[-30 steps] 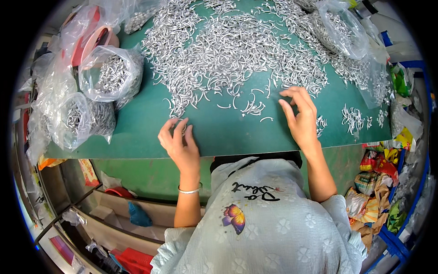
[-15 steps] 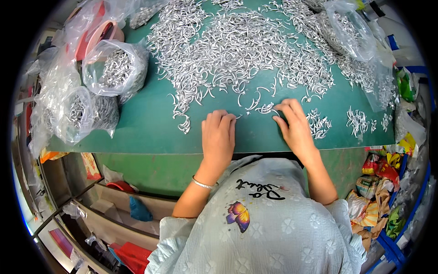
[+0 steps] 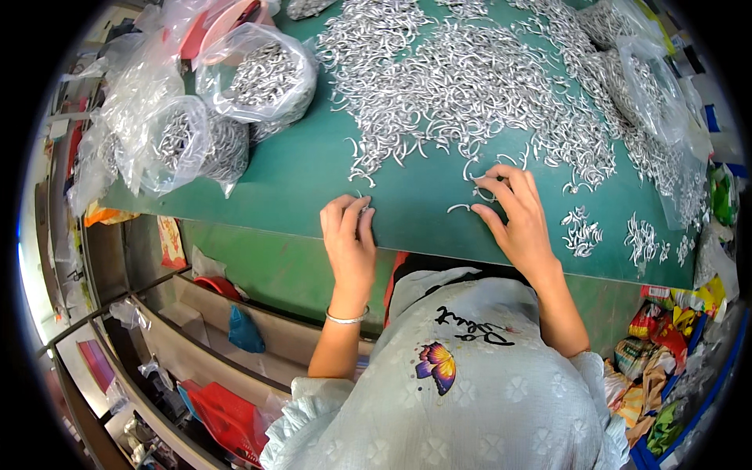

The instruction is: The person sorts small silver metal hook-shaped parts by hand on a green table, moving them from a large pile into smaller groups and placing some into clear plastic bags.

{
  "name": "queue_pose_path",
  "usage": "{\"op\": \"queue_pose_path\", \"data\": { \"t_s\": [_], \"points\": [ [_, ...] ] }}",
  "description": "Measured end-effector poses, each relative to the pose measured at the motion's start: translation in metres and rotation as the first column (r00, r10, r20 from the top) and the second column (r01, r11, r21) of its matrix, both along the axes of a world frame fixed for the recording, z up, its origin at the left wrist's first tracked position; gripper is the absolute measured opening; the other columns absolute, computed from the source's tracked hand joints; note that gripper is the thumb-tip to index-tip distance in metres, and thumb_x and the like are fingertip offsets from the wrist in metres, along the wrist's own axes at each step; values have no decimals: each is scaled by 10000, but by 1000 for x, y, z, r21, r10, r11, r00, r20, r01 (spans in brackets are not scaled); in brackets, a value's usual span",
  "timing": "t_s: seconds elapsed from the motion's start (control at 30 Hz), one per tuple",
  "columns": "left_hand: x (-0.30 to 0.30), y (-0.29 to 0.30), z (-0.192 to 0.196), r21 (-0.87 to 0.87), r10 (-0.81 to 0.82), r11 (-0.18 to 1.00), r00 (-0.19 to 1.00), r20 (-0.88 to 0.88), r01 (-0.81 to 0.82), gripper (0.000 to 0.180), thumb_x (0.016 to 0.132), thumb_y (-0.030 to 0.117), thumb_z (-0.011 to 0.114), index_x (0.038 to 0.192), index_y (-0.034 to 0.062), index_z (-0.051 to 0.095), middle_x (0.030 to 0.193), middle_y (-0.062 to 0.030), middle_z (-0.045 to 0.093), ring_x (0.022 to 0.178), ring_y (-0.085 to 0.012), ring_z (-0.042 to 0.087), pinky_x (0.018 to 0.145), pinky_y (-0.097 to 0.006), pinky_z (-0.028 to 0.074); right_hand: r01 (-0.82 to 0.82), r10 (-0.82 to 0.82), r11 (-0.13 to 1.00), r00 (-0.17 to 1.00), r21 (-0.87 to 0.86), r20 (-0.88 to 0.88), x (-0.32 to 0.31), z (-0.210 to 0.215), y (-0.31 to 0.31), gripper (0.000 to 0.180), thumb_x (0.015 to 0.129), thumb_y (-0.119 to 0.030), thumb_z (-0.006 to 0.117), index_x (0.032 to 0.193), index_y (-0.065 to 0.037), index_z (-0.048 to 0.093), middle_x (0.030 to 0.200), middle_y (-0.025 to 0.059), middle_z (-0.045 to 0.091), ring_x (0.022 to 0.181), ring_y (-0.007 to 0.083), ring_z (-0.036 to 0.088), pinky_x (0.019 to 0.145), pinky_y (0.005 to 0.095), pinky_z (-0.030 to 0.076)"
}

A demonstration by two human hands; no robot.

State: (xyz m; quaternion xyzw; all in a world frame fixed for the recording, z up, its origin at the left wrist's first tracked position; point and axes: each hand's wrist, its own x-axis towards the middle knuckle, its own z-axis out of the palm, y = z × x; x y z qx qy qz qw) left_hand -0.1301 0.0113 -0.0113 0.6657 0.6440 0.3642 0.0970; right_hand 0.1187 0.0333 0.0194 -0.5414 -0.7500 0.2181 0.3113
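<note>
My left hand (image 3: 347,239) is closed near the table's front edge, thumb and fingertips together. A small silver metal piece (image 3: 365,209) shows at its fingertips, mostly hidden by them. To the right, my right hand (image 3: 518,225) has its thumb and fingers apart. A thin curved metal piece (image 3: 458,207) lies by that thumb, and a few more like it are under and around the forefinger. Beyond both hands spreads a large heap of curved silver metal pieces (image 3: 470,86) on the green table (image 3: 298,184). A small separate pile (image 3: 581,233) sits right of my right hand.
Clear plastic bags (image 3: 215,110) filled with such pieces stand at the left, beside a pink basket (image 3: 233,27). Another filled bag (image 3: 654,98) stands at the far right. More small piles (image 3: 642,240) lie near the right front edge. Below left is a red plastic basket (image 3: 227,419).
The view has shifted, so the table appears farther right. My left hand has moved left along the table. My right fingers have spread, and fewer loose pieces lie between the hands.
</note>
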Motion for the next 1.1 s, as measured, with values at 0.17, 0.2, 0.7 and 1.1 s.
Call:
{"op": "queue_pose_path", "data": {
  "t_s": [0.17,0.2,0.7,1.1],
  "points": [
    [-43,14,-4,42,132,991,990,-39,-131,164,807,-34,674,966,9,671,986,-143,603,933,-315,565,824,-384,466,-111,111,993,994,32,12,-18,1,15,377,753,-93,759,1098,-44,617,1123,102,549,1000,304,519,849,401,442],
    [-49,21,-5,52,150,988,988,-42,-147,163,807,-33,677,964,9,676,985,-142,612,932,-313,577,819,-378,473,-157,157,986,988,46,11,-30,4,23,392,753,-115,762,1111,-53,614,1153,107,545,1038,314,513,874,416,434],
    [6,19,17,-135,-233,962,971,52,238,424,786,44,726,1189,44,596,1163,-127,543,1042,-321,524,878,-413,422,-334,329,938,942,89,68,-31,-20,56,168,827,1,649,991,-21,622,1154,119,576,1055,317,557,876,379,470],
    [2,25,3,-81,-96,991,991,93,104,237,799,-36,689,1025,0,624,964,-135,570,760,-277,560,675,-347,475,-196,186,962,980,189,68,-76,1,65,325,756,-74,727,1068,-57,636,1165,104,567,1085,305,516,913,431,409]
  ]
}}
